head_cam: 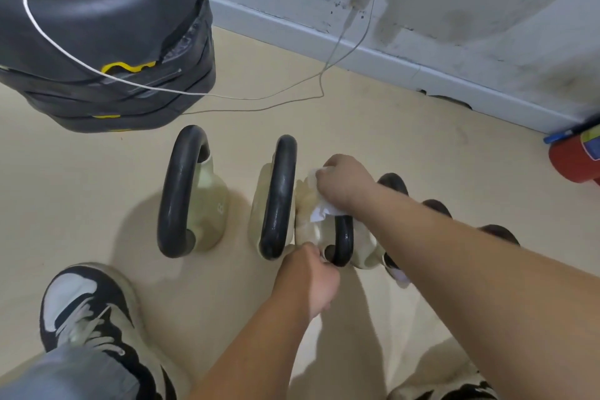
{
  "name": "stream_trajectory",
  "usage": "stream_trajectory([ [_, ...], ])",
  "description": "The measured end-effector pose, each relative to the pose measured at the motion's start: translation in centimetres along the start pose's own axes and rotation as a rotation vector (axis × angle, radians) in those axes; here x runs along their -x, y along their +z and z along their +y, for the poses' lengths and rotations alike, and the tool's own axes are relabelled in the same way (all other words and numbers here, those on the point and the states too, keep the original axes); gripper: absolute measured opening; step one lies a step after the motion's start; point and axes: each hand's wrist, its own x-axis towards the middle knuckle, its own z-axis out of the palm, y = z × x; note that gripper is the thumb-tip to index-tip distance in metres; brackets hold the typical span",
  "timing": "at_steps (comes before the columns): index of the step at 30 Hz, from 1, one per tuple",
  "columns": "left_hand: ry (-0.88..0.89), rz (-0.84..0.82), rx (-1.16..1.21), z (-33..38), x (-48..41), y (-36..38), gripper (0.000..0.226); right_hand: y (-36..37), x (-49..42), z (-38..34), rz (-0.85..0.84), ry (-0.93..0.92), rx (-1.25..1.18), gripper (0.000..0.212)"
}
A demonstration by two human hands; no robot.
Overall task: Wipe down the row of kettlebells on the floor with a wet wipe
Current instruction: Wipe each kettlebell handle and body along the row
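A row of beige kettlebells with black handles stands on the floor. The leftmost kettlebell [191, 198] and the second kettlebell [276, 201] stand untouched. My right hand [344, 183] grips a white wet wipe [319, 204] and presses it on the top of the third kettlebell [308, 221], over its handle. My left hand [310, 276] grips the near end of that kettlebell's black handle [344, 240]. More black handles [393, 182] of further kettlebells show behind my right forearm, mostly hidden.
A stack of black weight plates [97, 42] with a phone on a white cable [42, 32] stands at the back left. A grey wall [422, 10] runs behind. A red object [574, 159] lies at the right edge. My shoe [87, 305] is at the front left.
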Motion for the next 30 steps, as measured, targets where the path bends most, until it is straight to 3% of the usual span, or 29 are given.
stream_trajectory([
  [3,-0.011,0.007,0.032,-0.5,-0.5,0.1,0.017,3.4,3.2,0.9,0.265,0.07,-0.4,0.042],
  [8,-0.066,0.002,0.169,-2.5,-0.7,-0.1,0.024,8.5,7.4,1.7,0.5,0.013,-0.536,0.021],
  [10,-0.064,0.01,0.082,-3.6,-0.5,-0.2,0.023,9.8,8.1,2.2,0.571,0.023,-0.521,0.017],
  [21,-0.028,0.017,0.004,-5.1,-1.0,0.0,0.031,12.1,8.6,2.5,0.565,0.083,-0.691,0.019],
  [27,0.225,0.013,-0.098,-2.7,1.5,-0.5,0.037,13.6,9.2,2.3,0.646,0.134,-0.556,0.022],
  [30,0.104,0.055,-0.086,-4.6,0.2,-0.3,0.038,14.5,9.3,2.2,0.656,0.148,-0.532,0.026],
])
